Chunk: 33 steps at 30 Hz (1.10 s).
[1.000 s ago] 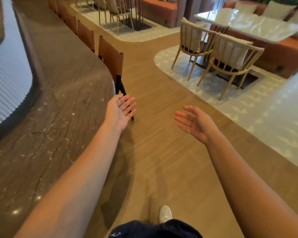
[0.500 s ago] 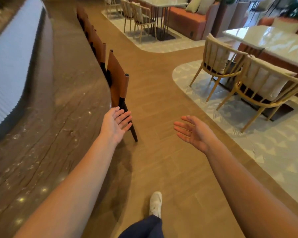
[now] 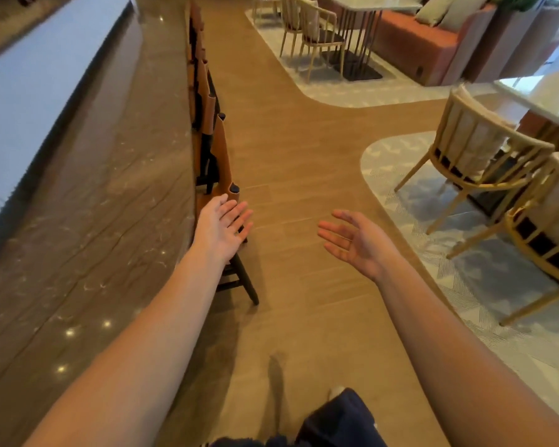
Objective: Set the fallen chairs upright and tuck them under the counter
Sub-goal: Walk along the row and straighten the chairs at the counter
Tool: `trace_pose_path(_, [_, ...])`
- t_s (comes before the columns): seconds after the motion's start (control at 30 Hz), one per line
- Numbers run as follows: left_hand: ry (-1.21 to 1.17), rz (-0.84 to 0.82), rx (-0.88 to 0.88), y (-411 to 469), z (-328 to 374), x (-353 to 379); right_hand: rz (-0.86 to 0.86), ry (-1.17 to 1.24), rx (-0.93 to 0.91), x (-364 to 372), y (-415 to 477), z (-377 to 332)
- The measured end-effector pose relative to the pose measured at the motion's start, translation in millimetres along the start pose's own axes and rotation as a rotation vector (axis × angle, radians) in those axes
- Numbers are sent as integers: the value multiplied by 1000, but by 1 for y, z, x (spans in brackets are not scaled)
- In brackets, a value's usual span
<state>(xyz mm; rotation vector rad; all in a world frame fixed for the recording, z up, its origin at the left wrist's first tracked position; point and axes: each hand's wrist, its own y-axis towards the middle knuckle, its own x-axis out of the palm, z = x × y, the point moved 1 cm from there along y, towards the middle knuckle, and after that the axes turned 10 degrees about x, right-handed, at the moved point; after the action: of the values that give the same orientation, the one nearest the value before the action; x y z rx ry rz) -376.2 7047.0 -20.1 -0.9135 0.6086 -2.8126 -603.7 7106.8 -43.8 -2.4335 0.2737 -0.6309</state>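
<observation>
Brown-backed chairs (image 3: 200, 59) stand upright in a row, tucked against the marble tabletop (image 3: 94, 204) edge. The left hand (image 3: 221, 225), fingers straight and holding nothing, is at the nearest chair (image 3: 225, 162); whether it touches is unclear. The right hand (image 3: 355, 241) hovers spread and empty over the wide wooden floor (image 3: 304, 162). Dining chairs (image 3: 475, 156) stand well apart on the right.

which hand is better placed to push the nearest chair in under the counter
Left, probably. The left hand is open right at the top corner of the nearest chair, beside the counter. The right hand is open over the walkway floor, apart from any chair.
</observation>
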Motion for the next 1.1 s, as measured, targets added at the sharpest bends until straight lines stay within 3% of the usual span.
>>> trace_pose_path(0.33, [-92, 174, 78, 103, -42, 107, -173, -195, 119, -39, 153, -143])
trace_pose_path(0.57, [-229, 340, 145, 165, -59, 144, -285, -298, 223, -37, 237, -205])
trace_pose_path(0.93, [-522, 644, 163, 304, -45, 143, -424, -538, 344, 49, 389, -266])
trace_pose_path(1.1, [-603, 795, 173, 357, -25, 147, -444, -859, 323, 101, 449, -279])
